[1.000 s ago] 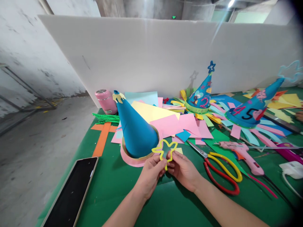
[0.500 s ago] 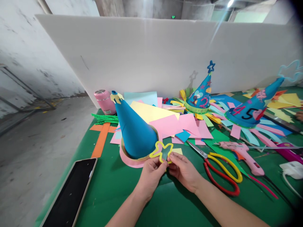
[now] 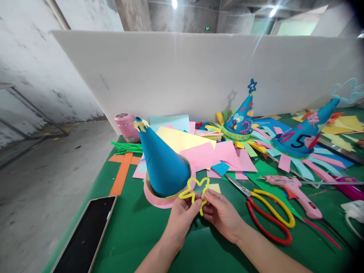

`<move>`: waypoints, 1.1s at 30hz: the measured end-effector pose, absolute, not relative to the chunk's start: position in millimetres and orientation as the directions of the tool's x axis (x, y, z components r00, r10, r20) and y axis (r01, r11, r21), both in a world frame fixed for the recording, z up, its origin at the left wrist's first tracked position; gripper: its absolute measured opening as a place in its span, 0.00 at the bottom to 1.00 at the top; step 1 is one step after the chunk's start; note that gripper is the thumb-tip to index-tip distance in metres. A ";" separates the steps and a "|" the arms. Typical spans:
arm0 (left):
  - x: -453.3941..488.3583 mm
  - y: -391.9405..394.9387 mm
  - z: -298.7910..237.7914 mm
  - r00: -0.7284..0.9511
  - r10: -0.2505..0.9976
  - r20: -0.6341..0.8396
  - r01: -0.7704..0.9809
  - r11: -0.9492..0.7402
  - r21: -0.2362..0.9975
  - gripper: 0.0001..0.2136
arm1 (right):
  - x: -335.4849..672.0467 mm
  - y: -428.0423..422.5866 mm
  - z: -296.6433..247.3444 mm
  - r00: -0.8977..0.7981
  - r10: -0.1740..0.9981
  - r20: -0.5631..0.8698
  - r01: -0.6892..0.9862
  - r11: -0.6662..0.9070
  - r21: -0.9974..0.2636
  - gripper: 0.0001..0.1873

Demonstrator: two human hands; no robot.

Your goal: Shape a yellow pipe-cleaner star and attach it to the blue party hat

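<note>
A yellow pipe cleaner [image 3: 200, 184], bent into a star outline, is held between both my hands. My left hand [image 3: 183, 218] pinches its lower left side between thumb and fingers. On the right side, my right hand [image 3: 224, 214] grips it the same way, and a short yellow end points down between the hands. Just beyond my left hand stands a blue paper cone hat [image 3: 165, 163], with a pink and pale yellow band round its base and a yellow fringed piece near its tip. My fingertips cover parts of the star.
Scissors [image 3: 251, 195] and a pink glue gun [image 3: 298, 189] lie to the right. A phone [image 3: 85, 235] lies front left, near green pipe cleaners [image 3: 125, 148]. Behind are paper sheets [image 3: 199, 155] and two decorated hats [image 3: 240, 121], backed by a white board [image 3: 170, 76].
The camera view has tilted up slightly, so things sit lower in the picture. The yellow star has turned a little in my fingers, and its lower end now shows between my hands.
</note>
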State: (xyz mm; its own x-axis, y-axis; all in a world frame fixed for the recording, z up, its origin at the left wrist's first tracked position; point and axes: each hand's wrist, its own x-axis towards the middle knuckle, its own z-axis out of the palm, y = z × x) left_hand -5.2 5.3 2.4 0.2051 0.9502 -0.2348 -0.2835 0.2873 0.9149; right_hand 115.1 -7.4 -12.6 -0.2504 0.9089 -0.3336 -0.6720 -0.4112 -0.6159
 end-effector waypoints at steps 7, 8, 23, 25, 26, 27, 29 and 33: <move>-8.2 6.2 -3.3 0.232 0.937 -0.262 -0.470 0.344 0.813 0.03 | 110.1 -9.6 -11.3 -0.281 0.901 -0.330 -0.609 -0.433 -0.664 0.15; -8.4 6.1 -3.5 0.228 0.938 -0.261 -0.458 0.340 0.822 0.03 | 109.8 -9.6 -10.9 -0.285 0.900 -0.331 -0.600 -0.437 -0.671 0.15; -8.6 6.3 -3.1 0.172 0.942 -0.289 -0.417 0.336 0.845 0.05 | 110.6 -11.9 -7.1 -0.358 0.875 -0.327 -0.596 -0.483 -0.642 0.12; -8.0 6.5 -3.1 0.180 0.940 -0.290 -0.420 0.340 0.841 0.05 | 110.3 -11.7 -7.9 -0.355 0.879 -0.318 -0.588 -0.474 -0.655 0.12; -8.0 6.9 -2.9 0.187 0.939 -0.289 -0.421 0.343 0.840 0.05 | 110.5 -11.5 -8.1 -0.351 0.880 -0.319 -0.563 -0.471 -0.679 0.12; -8.3 7.4 -2.8 0.194 0.938 -0.288 -0.421 0.345 0.839 0.05 | 111.3 -11.2 -8.2 -0.325 0.891 -0.318 -0.523 -0.450 -0.724 0.11; -9.6 8.7 -2.8 0.204 0.936 -0.287 -0.421 0.349 0.837 0.06 | 115.1 -10.4 -7.6 -0.174 0.951 -0.256 -0.385 -0.305 -0.871 0.08; -12.6 10.2 -3.5 0.243 0.925 -0.290 -0.408 0.369 0.835 0.08 | 132.9 -7.3 -3.0 0.025 0.959 0.281 0.262 0.265 -0.928 0.09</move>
